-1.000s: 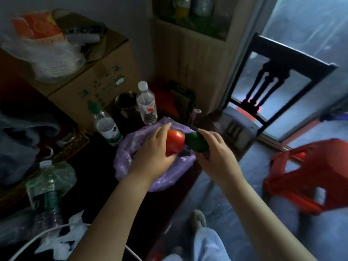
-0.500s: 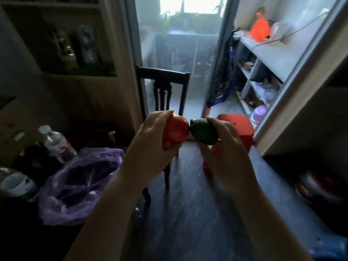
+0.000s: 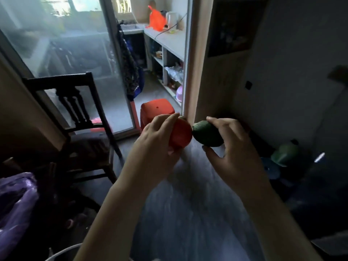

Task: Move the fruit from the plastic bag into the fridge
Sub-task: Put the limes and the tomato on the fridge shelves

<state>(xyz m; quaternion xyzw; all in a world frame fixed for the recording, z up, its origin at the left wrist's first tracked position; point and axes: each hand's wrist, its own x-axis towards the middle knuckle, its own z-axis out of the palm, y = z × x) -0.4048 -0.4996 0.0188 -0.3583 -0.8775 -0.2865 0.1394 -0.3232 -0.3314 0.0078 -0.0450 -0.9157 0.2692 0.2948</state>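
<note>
A: Where is the fruit?

B: A red fruit (image 3: 180, 135) is held in the left hand (image 3: 156, 146). It is wrapped by curled fingers (image 3: 165, 119) on top and by the thumb below. A green fruit (image 3: 207, 136) is pinched in the right hand (image 3: 235, 147), with fingertips (image 3: 212, 119) above it and the thumb under it. The two fruits are touching in the gap between the two hands.

A: And the plastic bag?

B: The purple plastic bag (image 3: 15, 200) is seen low down, well apart from the left fingers. A dark chair (image 3: 75, 119) is seen nearer to them. A red stool (image 3: 157, 110) is seen just past the fingertips.

A: Which step is this?

B: It looks like the carrying step. The fruit is out of the bag but not yet put away.

A: What is needed next?

B: No fridge can be picked out here. It must be found and its door opened, yet both hands are full. One fruit may have to be passed over first.
</note>
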